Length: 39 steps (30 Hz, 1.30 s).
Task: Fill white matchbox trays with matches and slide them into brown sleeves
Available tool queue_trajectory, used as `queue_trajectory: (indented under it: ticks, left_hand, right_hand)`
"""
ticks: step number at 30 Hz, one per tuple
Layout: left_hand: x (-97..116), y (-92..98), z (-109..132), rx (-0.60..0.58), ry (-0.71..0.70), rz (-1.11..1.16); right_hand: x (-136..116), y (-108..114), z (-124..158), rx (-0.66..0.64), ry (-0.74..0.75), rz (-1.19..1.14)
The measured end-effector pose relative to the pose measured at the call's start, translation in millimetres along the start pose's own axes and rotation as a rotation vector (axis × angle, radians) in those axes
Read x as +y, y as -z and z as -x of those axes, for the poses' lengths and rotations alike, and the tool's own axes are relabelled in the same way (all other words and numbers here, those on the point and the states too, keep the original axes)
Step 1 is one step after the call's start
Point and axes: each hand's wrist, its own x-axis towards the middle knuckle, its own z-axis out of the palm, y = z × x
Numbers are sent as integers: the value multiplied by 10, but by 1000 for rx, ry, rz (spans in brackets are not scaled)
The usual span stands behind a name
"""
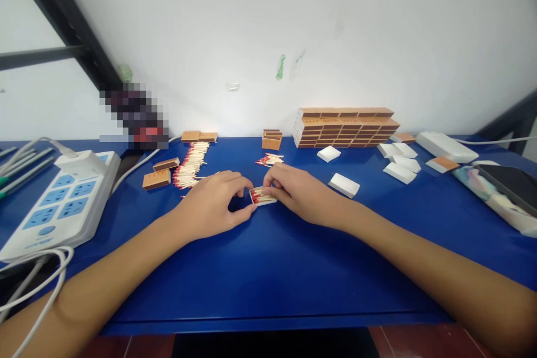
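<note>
A small white matchbox tray [261, 196] filled with red-tipped matches lies on the blue table [268, 268]. My left hand [213, 206] curls round its left end, thumb and fingers pinching it. My right hand [297, 190] holds its right end, fingers closed over it. A long pile of loose matches [191, 165] lies behind my left hand, and a smaller heap of matches [269, 160] lies behind the tray.
A large stack of brown matchboxes [344, 127] stands at the back wall, with a short stack [272, 139] beside it. White inner trays [398, 163] lie scattered right. A power strip [62, 201] with cables sits left. A dark tablet [514, 185] lies far right.
</note>
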Motion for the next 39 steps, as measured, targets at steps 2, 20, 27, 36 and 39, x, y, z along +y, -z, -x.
queue_trajectory:
  ticks: [2,20,27,36,39]
  left_hand:
    - [-5,-2,-2,5,-6,2]
    - [-26,-15,-5,16,-11,4]
    - [-19,-11,5,19,-10,2]
    - [-29,-20,1,21,-15,1]
    - [-37,-25,-2,20,-14,-3]
  right_hand:
    - [23,-18,-4,14,17,15]
    - [101,81,16,72,55,28]
    - [200,112,40,42,23,71]
    - [132,65,47,4,42,12]
    - [68,69,50,-36,-15,13]
